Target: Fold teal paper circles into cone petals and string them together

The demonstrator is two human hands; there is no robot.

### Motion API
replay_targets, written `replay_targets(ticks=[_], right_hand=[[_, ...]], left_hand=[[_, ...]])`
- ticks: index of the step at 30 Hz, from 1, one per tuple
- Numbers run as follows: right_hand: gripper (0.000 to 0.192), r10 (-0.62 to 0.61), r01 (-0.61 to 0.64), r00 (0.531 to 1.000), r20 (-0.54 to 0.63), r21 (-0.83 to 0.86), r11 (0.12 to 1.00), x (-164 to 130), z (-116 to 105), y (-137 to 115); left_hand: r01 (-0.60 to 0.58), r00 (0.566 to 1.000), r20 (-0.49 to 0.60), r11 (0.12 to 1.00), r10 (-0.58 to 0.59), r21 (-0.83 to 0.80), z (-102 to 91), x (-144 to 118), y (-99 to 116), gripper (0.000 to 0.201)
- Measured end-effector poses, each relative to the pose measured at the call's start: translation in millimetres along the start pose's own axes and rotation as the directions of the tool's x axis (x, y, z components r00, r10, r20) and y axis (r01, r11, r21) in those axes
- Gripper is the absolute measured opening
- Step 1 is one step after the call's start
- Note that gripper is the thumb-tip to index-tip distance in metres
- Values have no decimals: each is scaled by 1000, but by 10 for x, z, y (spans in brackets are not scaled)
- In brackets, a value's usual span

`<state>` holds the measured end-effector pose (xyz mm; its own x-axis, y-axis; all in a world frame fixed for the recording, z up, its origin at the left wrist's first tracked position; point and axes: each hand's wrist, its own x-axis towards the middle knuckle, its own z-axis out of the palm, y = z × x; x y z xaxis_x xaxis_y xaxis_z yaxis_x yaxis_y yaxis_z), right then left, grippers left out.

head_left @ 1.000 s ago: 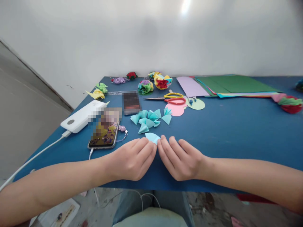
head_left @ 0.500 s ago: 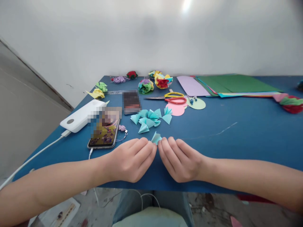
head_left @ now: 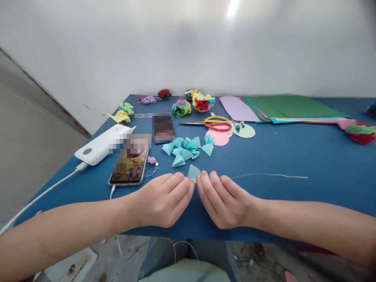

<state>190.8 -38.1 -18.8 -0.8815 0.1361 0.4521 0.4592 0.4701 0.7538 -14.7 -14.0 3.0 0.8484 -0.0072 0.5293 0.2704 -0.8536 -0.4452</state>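
Observation:
Just above the table's near edge, a small folded teal paper piece [head_left: 194, 171] stands up between my two hands. My left hand [head_left: 166, 199] is closed, its fingertips pinching the paper's left and lower side. Closed too, my right hand [head_left: 223, 201] has its fingertips at the paper's right edge. A thin white thread [head_left: 270, 174] trails out to the right from behind my right hand; its end inside the fingers is hidden. Beyond the hands lies a loose cluster of several similar folded teal pieces [head_left: 183, 150].
Left stand a lit phone [head_left: 126, 168] with a charm and a white power bank [head_left: 102, 144] with cables. Behind lie a dark phone [head_left: 163, 128], scissors [head_left: 217, 126], pink paper shapes [head_left: 217, 137], paper flowers [head_left: 202, 102] and stacked coloured sheets [head_left: 293, 105].
The thread has swung down and now lies nearly level to the right. The teal paper has turned a little, showing a broader face. Both hands stay in almost the same place.

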Motion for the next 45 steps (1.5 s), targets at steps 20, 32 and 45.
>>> replay_targets(ticks=[20,32,45], right_hand=[[28,6,-6,1000,-6,1,1000,-13,0,6],[28,57,-56,998,-12,74,996,-40,6,3],[26,13,-13,1000,4,28,1000,-13,30,-21]], left_hand=[[7,1000,-10,1000,-7,-5,60,-48,-1,12],[59,998,-12,997,-60,-51,65,-58,-10,12],[86,996,37,996,-85,-32,96,-107,-3,16]])
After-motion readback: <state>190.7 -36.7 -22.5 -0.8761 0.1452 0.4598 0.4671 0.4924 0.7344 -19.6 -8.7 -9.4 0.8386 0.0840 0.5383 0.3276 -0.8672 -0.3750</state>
